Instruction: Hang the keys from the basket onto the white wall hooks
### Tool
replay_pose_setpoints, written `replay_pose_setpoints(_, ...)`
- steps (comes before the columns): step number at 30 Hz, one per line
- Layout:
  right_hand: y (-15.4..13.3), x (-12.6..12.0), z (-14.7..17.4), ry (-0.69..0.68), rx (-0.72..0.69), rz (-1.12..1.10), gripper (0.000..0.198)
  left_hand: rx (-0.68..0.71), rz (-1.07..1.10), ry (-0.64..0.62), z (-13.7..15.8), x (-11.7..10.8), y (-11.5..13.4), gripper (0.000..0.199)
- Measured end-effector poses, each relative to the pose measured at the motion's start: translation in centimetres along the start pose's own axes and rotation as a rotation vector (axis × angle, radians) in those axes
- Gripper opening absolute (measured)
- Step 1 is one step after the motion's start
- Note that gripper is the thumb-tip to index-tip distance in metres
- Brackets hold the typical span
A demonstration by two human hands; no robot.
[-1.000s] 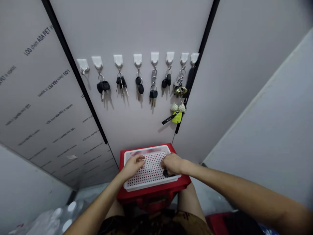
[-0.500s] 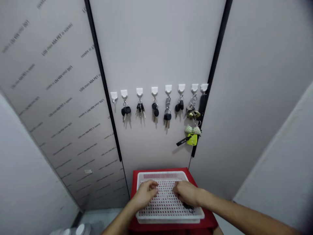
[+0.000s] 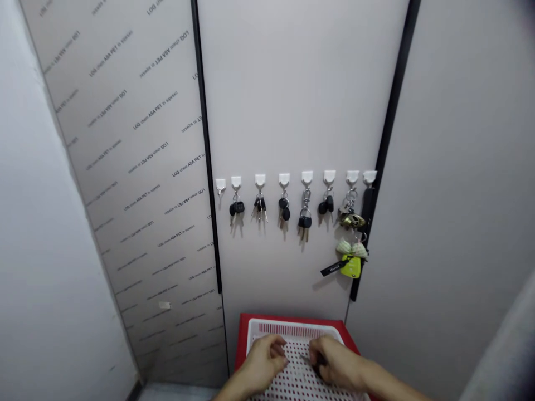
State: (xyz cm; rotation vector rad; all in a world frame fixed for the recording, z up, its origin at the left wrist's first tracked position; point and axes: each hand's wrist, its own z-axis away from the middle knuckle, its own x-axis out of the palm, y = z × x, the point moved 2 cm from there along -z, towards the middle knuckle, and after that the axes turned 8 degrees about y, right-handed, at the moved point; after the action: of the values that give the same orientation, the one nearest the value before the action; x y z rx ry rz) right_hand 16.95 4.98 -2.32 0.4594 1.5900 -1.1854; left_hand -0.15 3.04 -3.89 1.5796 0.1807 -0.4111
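Over the white perforated basket, my right hand is closed on a key. The key's metal blade points left from my fingers, and a dark part shows beneath them; the rest is covered by the hand. My left hand is on the basket's left side, its fingers loosely curled and apart, with nothing in them. The basket sits on a red surface. Its near end is cut off by the frame's lower edge.
A row of white hooks runs across the pale panel ahead. Black-headed keys hang from several of them. On the right hang a gold-coloured key fob and a lime-green one. The leftmost hook bears no keys.
The view has tilted up and shifted left, so the hooks and basket appear lower and farther right. My right hand has taken up the key from the dark bunch in the basket.
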Motion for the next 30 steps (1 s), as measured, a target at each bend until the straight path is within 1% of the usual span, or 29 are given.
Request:
replay_pose_setpoints(3,-1.8,-0.1,-1.0,0.060,0.017,-0.176,0.026,0.046,0.028,0.068,0.1,0.2,0.4,0.048)
replay_pose_setpoints(5,-3.4,-0.4,-1.7,0.112,0.005,-0.291,0.023,0.131,0.119,0.052,0.1,0.5,0.9,0.054)
replay_pose_setpoints(7,-4.9,-0.9,-2.6,0.161,0.016,-0.437,0.017,0.207,0.266,0.000,-0.1,0.3,1.6,0.048)
replay_pose_setpoints(8,-5.5,-1.4,-3.0,0.179,0.028,-0.515,0.012,0.214,0.332,0.004,-0.3,-0.1,2.0,0.041)
replay_pose_setpoints(9,-6.0,-1.8,-3.4,0.190,0.042,-0.592,0.008,0.195,0.384,0.040,-0.5,-0.8,2.4,0.035)
replay_pose_setpoints(11,-7.1,-2.9,-4.2,0.199,0.052,-0.744,0.010,0.102,0.430,0.185,-0.9,-2.6,3.2,0.025)
replay_pose_setpoints(13,-8.2,-4.1,-4.9,0.204,0.010,-0.843,0.015,0.018,0.458,0.319,-1.3,-4.6,4.2,0.022)
replay_pose_setpoints(14,-8.8,-4.6,-5.2,0.212,-0.024,-0.866,0.018,0.002,0.481,0.348,-1.4,-5.5,4.9,0.021)
replay_pose_setpoints(16,-10.2,-5.5,-5.8,0.251,-0.093,-0.849,0.020,0.018,0.521,0.363,-1.5,-7.1,6.3,0.021)
replay_pose_setpoints(18,-11.4,-6.4,-6.4,0.324,-0.143,-0.788,0.014,0.064,0.530,0.382,-1.4,-8.3,7.8,0.021)
replay_pose_setpoints(21,-13.3,-8.1,-7.4,0.454,-0.204,-0.684,0.010,0.138,0.500,0.447,-1.4,-10.2,9.9,0.020)
replay_pose_setpoints(24,-15.4,-10.4,-8.6,0.584,-0.273,-0.592,0.010,0.222,0.460,0.523,-1.8,-12.6,12.1,0.020)
replay_pose_setpoints(26,-17.1,-12.3,-9.5,0.683,-0.345,-0.535,0.011,0.308,0.428,0.596,-2.4,-14.6,14.0,0.020)
replay_pose_setpoints(30,-21.1,-16.2,-11.1,0.916,-0.518,-0.362,0.013,0.561,0.332,0.729,-3.6,-18.9,18.2,0.020)
